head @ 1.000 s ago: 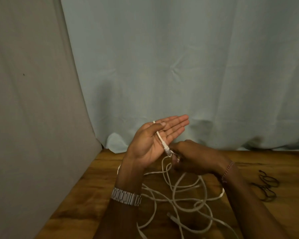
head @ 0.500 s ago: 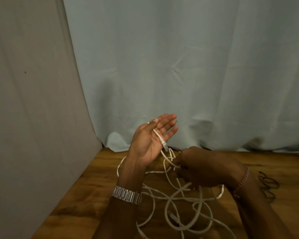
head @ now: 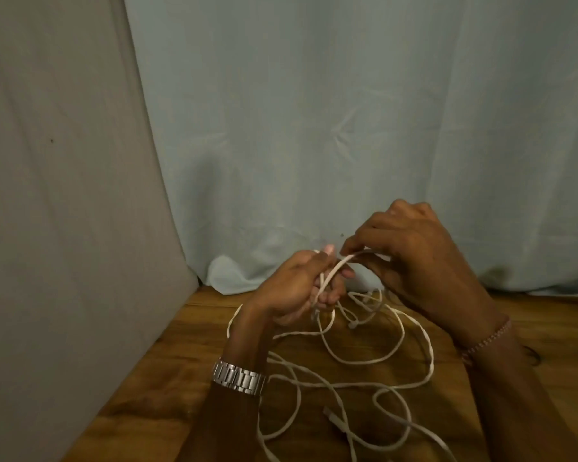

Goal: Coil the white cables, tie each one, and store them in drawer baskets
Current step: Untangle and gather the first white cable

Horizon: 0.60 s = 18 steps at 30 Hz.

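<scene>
White cable [head: 331,271] | left hand [head: 294,291] grips it | right hand [head: 411,248] fingers pinch it

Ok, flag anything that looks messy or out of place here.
The white cables sprawl in loose, overlapping loops across the wooden table, uncoiled and untied. Only the strand between the left hand and right hand is being wound. Nothing looks damaged.
</scene>
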Motion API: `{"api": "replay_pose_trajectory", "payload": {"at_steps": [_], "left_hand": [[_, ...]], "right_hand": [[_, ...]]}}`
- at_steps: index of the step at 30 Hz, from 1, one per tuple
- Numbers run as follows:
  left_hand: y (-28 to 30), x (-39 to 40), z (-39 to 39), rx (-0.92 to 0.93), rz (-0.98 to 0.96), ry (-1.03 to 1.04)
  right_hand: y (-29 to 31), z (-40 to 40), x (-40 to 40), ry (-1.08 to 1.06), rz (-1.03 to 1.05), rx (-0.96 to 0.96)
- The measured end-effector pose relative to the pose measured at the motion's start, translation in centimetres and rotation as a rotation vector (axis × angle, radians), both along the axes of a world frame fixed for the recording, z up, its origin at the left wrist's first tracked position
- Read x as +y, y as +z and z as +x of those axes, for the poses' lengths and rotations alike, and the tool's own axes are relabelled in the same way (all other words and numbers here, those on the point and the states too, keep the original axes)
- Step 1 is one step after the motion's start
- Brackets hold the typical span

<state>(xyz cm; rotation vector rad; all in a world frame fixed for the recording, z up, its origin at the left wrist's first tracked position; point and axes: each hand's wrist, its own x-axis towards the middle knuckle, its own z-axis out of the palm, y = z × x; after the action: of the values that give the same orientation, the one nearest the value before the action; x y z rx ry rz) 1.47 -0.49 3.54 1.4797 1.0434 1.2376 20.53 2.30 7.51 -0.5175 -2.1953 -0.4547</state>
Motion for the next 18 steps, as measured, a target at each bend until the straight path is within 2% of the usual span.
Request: {"api": "replay_pose_trajectory", "payload": {"at_steps": [3,7,10,15,18], "left_hand": [[0.4,-0.3,1.0,0.068,-0.031,-0.081],[0.7,-0.6,1.5,-0.076,-0.089,-0.225],[0.6,-0.7,2.0,-0.116,-0.079,-0.279],[1.0,-0.7,2.2,-0.289,-0.076,-0.362],[1.2,-0.7,2.2,-0.371,-0.006,-0.379]], "right_hand": [[-0.1,0.5,1.2,0.014,0.073,0.085],[-0.5,0.4,2.3,-0.047,0.081,0.185],[-1.2,-0.3,3.0,-0.081,0.054,0.192],[-2.5,-1.8,3.1,-0.196,-0.157,0.096],[-2.7,-2.6,2.6,-0.35,-0.316,-0.177]]}}
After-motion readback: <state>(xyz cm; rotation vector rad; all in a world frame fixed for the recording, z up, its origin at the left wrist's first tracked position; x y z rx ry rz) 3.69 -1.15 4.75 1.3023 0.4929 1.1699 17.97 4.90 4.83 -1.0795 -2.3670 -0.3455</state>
